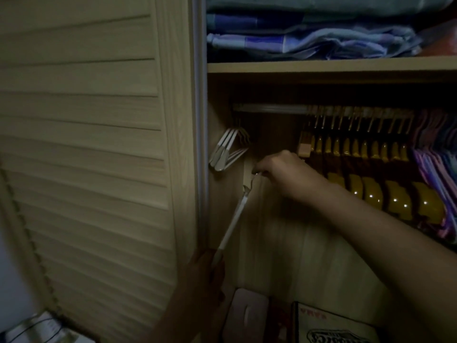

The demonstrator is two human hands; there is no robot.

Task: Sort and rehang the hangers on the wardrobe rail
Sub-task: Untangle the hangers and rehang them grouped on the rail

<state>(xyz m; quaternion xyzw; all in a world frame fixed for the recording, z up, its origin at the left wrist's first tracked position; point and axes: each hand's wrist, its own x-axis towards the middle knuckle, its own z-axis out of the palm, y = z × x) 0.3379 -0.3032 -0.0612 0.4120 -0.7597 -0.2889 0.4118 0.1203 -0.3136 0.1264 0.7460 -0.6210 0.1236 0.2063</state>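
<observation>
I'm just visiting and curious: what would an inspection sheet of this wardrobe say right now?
Surface: wardrobe rail, bare along its left-middle stretch.
Job's things: white hanger held by both hands below the rail; white hangers hung at far left; yellow hangers in a row; purple hangers at right.
Clutter: folded bedding on the shelf above; bags on the wardrobe floor.
Grippers: left hand grips the white hanger's lower end; right hand pinches its hook.
Cables: dark cord at bottom left, too dim to identify.
Surroundings: louvred door on the left; lighting dim.
</observation>
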